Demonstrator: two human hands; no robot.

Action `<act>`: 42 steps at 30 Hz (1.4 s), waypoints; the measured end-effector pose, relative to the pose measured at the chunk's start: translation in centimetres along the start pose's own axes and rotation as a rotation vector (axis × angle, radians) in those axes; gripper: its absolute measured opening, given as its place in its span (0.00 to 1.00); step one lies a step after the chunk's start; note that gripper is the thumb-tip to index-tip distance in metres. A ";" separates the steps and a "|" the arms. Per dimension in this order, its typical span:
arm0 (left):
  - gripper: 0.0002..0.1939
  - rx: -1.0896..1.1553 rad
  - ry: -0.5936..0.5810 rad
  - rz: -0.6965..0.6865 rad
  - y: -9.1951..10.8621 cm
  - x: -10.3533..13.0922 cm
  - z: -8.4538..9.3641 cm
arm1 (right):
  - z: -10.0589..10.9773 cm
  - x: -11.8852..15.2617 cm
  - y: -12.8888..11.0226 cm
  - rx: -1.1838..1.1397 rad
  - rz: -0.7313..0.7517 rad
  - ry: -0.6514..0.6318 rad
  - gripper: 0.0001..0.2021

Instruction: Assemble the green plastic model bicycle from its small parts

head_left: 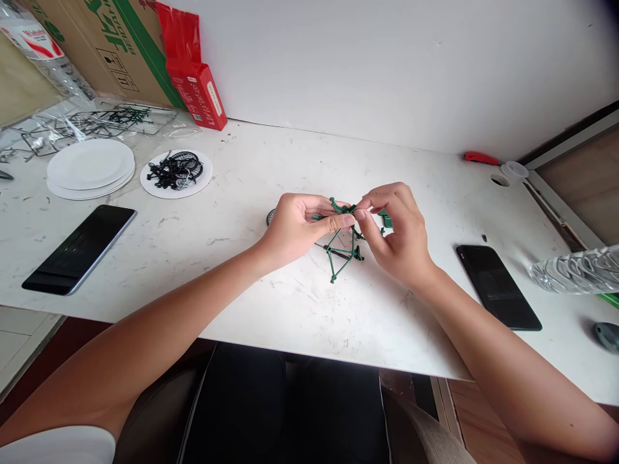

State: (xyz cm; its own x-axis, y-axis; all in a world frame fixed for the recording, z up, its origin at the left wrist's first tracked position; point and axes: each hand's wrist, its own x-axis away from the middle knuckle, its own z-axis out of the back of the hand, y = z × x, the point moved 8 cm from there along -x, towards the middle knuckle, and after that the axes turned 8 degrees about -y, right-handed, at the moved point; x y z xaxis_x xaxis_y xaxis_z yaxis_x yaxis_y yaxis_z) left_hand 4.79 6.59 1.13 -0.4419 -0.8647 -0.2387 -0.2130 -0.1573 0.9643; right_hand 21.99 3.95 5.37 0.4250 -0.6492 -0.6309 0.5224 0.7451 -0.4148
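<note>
A small green model bicycle frame [341, 251] shows just below my fingers, over the white table [290, 303]. My left hand [309, 222] is closed on a green part [341, 206] at the top of it, thumb pressed along the part. The fingertips of my right hand [394, 225] pinch the same green part from the right, beside my left thumb. A green block-like piece [386, 219] shows partly behind my right fingers. Part of a small wheel [270, 218] peeks out left of my left hand. How the pieces join is hidden by my fingers.
A paper plate [207, 183] with black bicycle parts, stacked white plates [89, 164] and sprues [130, 116] lie at the left. Phones lie at left [80, 248] and right [498, 287]. A red box [198, 93], a red tool [481, 158] and a bottle [578, 270] surround the work area.
</note>
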 end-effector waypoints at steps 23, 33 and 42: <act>0.19 -0.145 0.046 -0.014 0.2 0.1 0.6 | 0.1 -0.2 -0.4 0.050 0.050 -0.072 0.01; 0.20 -0.113 0.014 -0.008 0.8 -0.1 0.2 | -0.4 0.2 1.1 -0.271 -0.134 0.001 0.06; 0.23 0.033 -0.023 0.078 -0.2 0.1 -0.1 | -2.1 0.8 1.8 -0.530 -0.326 0.010 0.16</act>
State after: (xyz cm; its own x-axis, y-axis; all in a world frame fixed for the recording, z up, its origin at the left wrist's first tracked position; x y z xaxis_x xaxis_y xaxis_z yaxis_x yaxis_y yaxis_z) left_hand 4.94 6.50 0.91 -0.4781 -0.8625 -0.1658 -0.2051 -0.0739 0.9759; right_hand 21.67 5.09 2.78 0.2970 -0.8567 -0.4217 0.1848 0.4849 -0.8548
